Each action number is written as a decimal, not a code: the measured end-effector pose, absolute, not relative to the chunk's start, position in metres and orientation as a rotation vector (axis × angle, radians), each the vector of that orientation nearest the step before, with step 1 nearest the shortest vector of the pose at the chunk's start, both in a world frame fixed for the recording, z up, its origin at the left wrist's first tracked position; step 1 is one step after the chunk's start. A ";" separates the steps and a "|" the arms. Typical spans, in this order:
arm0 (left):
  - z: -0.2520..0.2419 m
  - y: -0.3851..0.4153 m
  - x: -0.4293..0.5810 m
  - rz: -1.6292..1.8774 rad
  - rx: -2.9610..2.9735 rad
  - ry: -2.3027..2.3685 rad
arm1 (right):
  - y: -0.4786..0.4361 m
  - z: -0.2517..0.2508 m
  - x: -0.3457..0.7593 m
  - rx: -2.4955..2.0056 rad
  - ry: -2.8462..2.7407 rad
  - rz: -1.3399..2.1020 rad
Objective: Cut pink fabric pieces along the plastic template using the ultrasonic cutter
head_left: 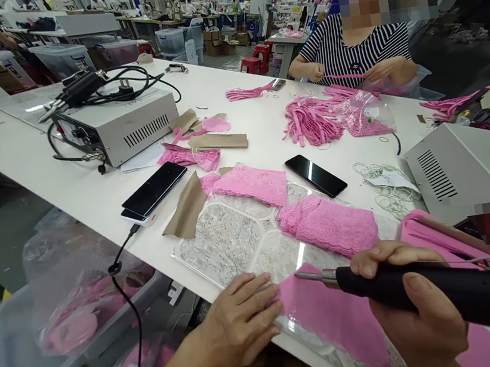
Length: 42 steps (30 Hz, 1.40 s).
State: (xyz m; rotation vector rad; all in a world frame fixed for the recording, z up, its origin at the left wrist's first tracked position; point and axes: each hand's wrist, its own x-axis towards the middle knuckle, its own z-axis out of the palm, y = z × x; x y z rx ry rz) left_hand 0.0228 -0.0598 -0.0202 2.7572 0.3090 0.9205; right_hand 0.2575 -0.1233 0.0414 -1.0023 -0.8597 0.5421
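My left hand (240, 322) lies flat with its fingers spread, the fingertips at the left edge of a smooth pink fabric piece (335, 322). In my right hand (414, 299) is a thick black handheld tool (376, 286), gripped with its metal tip over the upper left part of that piece. Beneath the fabric is a patterned board with a clear rim (221, 244). Two pink lace stacks, one nearer (329, 225) and one farther (251, 184), rest on the board.
Grey metal boxes stand at left (129, 126) and right (459, 167). Phones (155, 189) (316, 175), brown card (187, 206) and pink straps (313, 120) lie on the white table (246, 120). Across it sits a person (354, 49) handling a strap. Plastic bins (18, 352) are below left.
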 end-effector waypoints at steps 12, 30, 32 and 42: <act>-0.022 -0.060 0.015 0.951 2.740 0.239 | -0.125 0.044 0.241 -0.986 -0.930 0.569; -0.024 -0.059 0.009 0.986 2.742 0.178 | -0.122 0.048 0.227 -0.890 -0.914 0.665; -0.023 -0.059 0.009 0.961 2.753 0.189 | -0.122 0.048 0.224 -0.886 -0.932 0.682; -0.021 -0.059 0.010 0.974 2.733 0.213 | -0.119 0.043 0.222 -0.890 -0.972 0.672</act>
